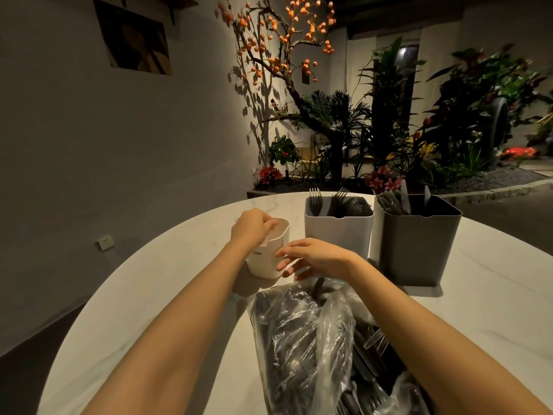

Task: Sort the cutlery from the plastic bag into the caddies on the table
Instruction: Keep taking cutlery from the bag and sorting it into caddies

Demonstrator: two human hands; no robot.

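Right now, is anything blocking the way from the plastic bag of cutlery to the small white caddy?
Nothing visible blocks it. The clear plastic bag lies just in front of the small white caddy; only the right hand hovers between them, and the left hand is at the caddy's rim.

**Three caddies, one bag on the worktop**

Three caddies stand on one round worktop [179, 283]: a white caddy [267, 256], a light grey caddy [338, 232] and a dark grey caddy [416, 247]. One plastic bag [314, 339] of dark cutlery lies nearby. Two hands are in view.
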